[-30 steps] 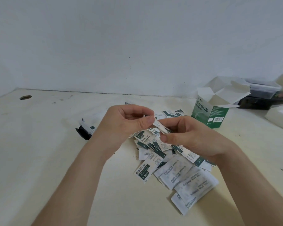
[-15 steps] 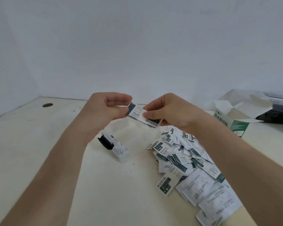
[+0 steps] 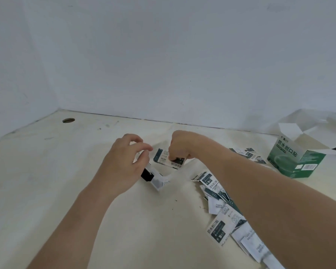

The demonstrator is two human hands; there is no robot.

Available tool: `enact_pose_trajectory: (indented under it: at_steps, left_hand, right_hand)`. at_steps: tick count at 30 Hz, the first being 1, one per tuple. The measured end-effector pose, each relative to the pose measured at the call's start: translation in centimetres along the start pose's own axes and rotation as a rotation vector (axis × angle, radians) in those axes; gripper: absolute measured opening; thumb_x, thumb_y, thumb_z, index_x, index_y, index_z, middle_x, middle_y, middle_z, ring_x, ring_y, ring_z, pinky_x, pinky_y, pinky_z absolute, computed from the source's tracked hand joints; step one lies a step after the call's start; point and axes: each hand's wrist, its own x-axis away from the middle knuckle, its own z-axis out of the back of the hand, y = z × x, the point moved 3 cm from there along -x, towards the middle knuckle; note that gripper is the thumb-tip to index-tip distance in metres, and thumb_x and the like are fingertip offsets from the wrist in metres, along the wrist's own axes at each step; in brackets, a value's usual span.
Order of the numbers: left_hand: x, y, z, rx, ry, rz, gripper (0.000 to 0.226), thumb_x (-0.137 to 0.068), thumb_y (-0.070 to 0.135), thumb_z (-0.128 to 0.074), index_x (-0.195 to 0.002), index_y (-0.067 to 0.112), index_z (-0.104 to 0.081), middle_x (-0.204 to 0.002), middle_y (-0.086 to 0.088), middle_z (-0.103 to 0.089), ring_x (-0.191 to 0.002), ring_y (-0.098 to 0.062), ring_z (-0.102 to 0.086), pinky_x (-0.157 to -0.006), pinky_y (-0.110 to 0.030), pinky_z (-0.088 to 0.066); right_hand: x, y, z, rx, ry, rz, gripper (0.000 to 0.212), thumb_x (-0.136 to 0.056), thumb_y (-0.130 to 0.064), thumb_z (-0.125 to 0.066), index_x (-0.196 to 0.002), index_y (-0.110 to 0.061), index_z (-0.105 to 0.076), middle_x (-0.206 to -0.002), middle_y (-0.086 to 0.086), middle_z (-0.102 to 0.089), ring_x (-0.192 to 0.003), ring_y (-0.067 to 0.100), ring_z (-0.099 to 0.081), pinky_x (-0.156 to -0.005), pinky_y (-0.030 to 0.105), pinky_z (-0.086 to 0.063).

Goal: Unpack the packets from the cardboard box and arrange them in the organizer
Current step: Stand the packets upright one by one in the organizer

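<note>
A: Left hand (image 3: pixel 124 162) is loosely spread, empty, steadying the clear organizer (image 3: pixel 155 180) on the counter (image 3: pixel 66 191).

B: Right hand (image 3: pixel 179 146) pinches a packet (image 3: pixel 163 159) just above it; lower it flat, edges aligned.

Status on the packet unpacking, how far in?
Done: the green box stands open, with packets dumped in a pile on the table. In hand: the right hand lowers one packet toward the clear organizer; the left hand hovers beside it. Left: most of the pile.
</note>
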Motion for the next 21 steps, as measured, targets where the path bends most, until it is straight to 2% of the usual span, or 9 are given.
enact_pose_trajectory:
  at_steps: [2, 5, 8, 11, 13, 15, 16, 18, 21]
  left_hand:
    - [0.1, 0.2, -0.2, 0.008, 0.003, 0.003, 0.023, -0.093, 0.024, -0.05, -0.102, 0.032, -0.071, -0.112, 0.014, -0.049, -0.105, -0.007, -0.043, -0.083, -0.021, -0.031]
    - [0.0, -0.2, -0.4, 0.069, 0.015, 0.021, 0.023, -0.092, 0.025, -0.051, -0.104, 0.031, -0.07, -0.114, 0.014, -0.05, -0.102, -0.009, -0.045, -0.084, -0.023, -0.035]
    - [-0.2, -0.3, -0.4, 0.084, 0.025, 0.044, 0.022, -0.091, 0.024, -0.053, -0.105, 0.03, -0.07, -0.114, 0.014, -0.05, -0.1, -0.009, -0.046, -0.082, -0.023, -0.035]
    - [-0.1, -0.4, -0.5, 0.066, 0.037, 0.045, 0.022, -0.092, 0.023, -0.054, -0.103, 0.029, -0.071, -0.112, 0.014, -0.05, -0.101, -0.01, -0.047, -0.081, -0.023, -0.034]
    - [0.1, -0.4, -0.6, 0.067, 0.043, 0.053, 0.021, -0.092, 0.022, -0.054, -0.102, 0.03, -0.07, -0.112, 0.015, -0.05, -0.099, -0.011, -0.046, -0.08, -0.023, -0.033]
    - [0.0, -0.3, -0.6, 0.07, 0.053, 0.054, 0.021, -0.092, 0.022, -0.054, -0.102, 0.029, -0.071, -0.113, 0.015, -0.05, -0.098, -0.011, -0.045, -0.078, -0.023, -0.033]
    - [-0.1, -0.3, -0.6, 0.067, 0.059, 0.052, 0.021, -0.092, 0.021, -0.054, -0.102, 0.029, -0.071, -0.113, 0.014, -0.05, -0.098, -0.011, -0.046, -0.078, -0.024, -0.033]
    - [-0.2, -0.3, -0.7, 0.056, 0.06, 0.048, 0.022, -0.092, 0.021, -0.053, -0.103, 0.028, -0.071, -0.113, 0.014, -0.05, -0.099, -0.012, -0.046, -0.078, -0.023, -0.034]
    - [-0.1, -0.3, -0.8, 0.044, 0.063, 0.047, 0.023, -0.092, 0.021, -0.052, -0.103, 0.028, -0.071, -0.113, 0.014, -0.05, -0.1, -0.011, -0.046, -0.079, -0.023, -0.033]
  right_hand:
    - [0.1, 0.0, -0.1, 0.042, -0.034, -0.015, 0.025, -0.088, -0.009, -0.06, -0.067, -0.007, -0.047, -0.065, 0.007, -0.048, -0.056, 0.02, -0.045, -0.049, 0.026, -0.034]
    - [-0.4, 0.1, 0.2, -0.071, -0.071, -0.038, 0.019, -0.086, -0.01, -0.063, -0.071, -0.002, -0.056, -0.059, 0.01, -0.049, -0.05, 0.023, -0.042, -0.048, 0.027, -0.033]
    - [-0.6, -0.2, 0.2, -0.2, -0.104, -0.034, 0.017, -0.084, -0.011, -0.066, -0.09, 0.004, -0.066, -0.073, 0.016, -0.057, -0.064, 0.026, -0.046, -0.058, 0.032, -0.037]
    - [-0.6, -1.1, -1.0, -0.193, -0.165, -0.022, 0.012, -0.086, -0.013, -0.067, -0.081, -0.003, -0.061, -0.073, 0.011, -0.057, -0.065, 0.023, -0.05, -0.058, 0.03, -0.042]
    - [-0.7, -1.6, -1.7, -0.152, -0.163, -0.012, 0.016, -0.088, -0.016, -0.067, -0.078, -0.006, -0.058, -0.074, 0.009, -0.057, -0.072, 0.024, -0.058, -0.071, 0.03, -0.052]
    - [-0.9, -1.9, -1.8, -0.124, -0.138, -0.002, 0.015, -0.088, -0.019, -0.067, -0.085, -0.007, -0.059, -0.08, 0.009, -0.06, -0.082, 0.026, -0.063, -0.087, 0.034, -0.055]
    - [-0.8, -2.0, -1.9, -0.106, -0.134, 0.002, 0.016, -0.088, -0.02, -0.067, -0.085, -0.007, -0.059, -0.079, 0.008, -0.06, -0.081, 0.025, -0.063, -0.086, 0.034, -0.056]
    - [-0.6, -2.1, -1.9, -0.071, -0.139, 0.003, 0.018, -0.088, -0.021, -0.068, -0.08, -0.008, -0.057, -0.075, 0.006, -0.06, -0.076, 0.022, -0.063, -0.074, 0.029, -0.054]
    - [-0.3, -2.5, -2.1, -0.035, -0.167, 0.02, 0.016, -0.087, -0.021, -0.069, -0.085, -0.008, -0.061, -0.09, 0.008, -0.07, -0.09, 0.022, -0.07, -0.076, 0.029, -0.054]
